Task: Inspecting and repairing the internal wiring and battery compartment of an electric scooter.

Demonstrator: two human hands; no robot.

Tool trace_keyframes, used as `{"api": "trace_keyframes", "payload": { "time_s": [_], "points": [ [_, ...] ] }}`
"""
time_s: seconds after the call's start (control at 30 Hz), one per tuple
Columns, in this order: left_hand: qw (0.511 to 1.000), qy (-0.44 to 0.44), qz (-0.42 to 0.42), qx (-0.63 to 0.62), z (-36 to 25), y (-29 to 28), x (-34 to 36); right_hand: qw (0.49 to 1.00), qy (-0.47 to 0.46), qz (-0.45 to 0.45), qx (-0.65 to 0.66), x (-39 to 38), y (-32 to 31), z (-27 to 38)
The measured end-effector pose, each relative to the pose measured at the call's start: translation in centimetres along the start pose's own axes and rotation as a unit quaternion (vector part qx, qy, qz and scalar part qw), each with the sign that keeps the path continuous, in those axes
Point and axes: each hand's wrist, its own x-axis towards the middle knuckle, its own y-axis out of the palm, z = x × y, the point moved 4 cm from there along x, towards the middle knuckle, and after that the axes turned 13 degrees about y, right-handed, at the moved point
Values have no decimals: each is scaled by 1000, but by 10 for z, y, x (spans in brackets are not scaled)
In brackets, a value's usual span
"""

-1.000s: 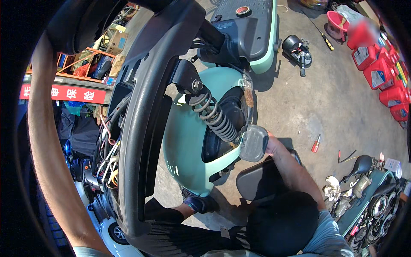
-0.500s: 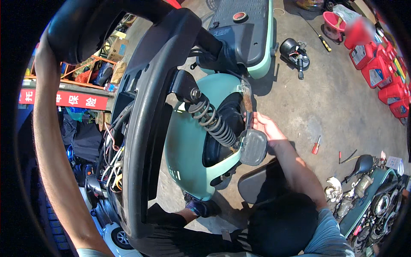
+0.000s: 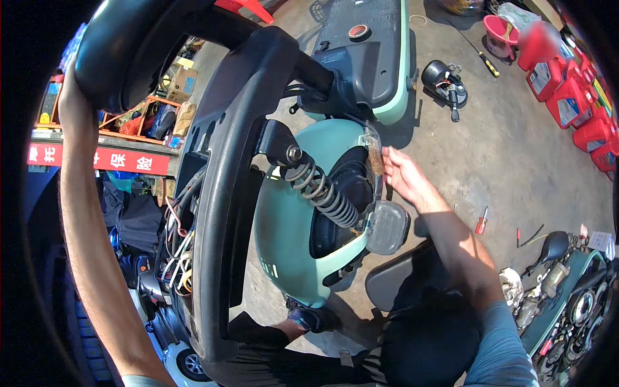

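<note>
A mint-green scooter stands before me, its curved front fender (image 3: 277, 226) around a dark tyre (image 3: 354, 180). A black coil-spring shock absorber (image 3: 325, 197) slants across the fender from a bolted bracket. My left hand (image 3: 78, 97) is against the rounded black housing (image 3: 138, 51) at the upper left; its fingers are hidden behind it. Beside the wheel, my right hand (image 3: 405, 175) has its fingers stretched out with their tips at a rusty metal strip (image 3: 374, 155). I cannot tell whether they touch it. Below that hand is a black rounded pad (image 3: 388, 227).
Bundled wires (image 3: 184, 258) hang inside the black front frame. A red screwdriver (image 3: 481, 220), a longer yellow-and-black one (image 3: 488, 64) and a round black part with wires (image 3: 445, 87) lie on the concrete. Red jugs (image 3: 567, 100) line the right side; metal parts (image 3: 577, 309) lie lower right.
My right fingers, earlier at the strip's lower part, are now further up and more visible, and more of the rusty strip shows. The whole view has shifted slightly.
</note>
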Motion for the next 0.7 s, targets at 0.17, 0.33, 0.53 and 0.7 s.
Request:
{"api": "trace_keyframes", "payload": {
  "time_s": [0.17,0.33,0.53,0.7],
  "points": [
    [1000,-12,-5,9,-3,0,-2,992,-27,-85,-92,20,6,16],
    [1000,-19,24,5,6,-6,4,970,-93,-156,-161,25,3,16],
    [998,-5,31,-48,15,-13,10,942,-139,-205,-226,24,2,19],
    [999,6,46,-15,11,-12,9,963,-112,-173,-173,24,2,14]
  ]
}}
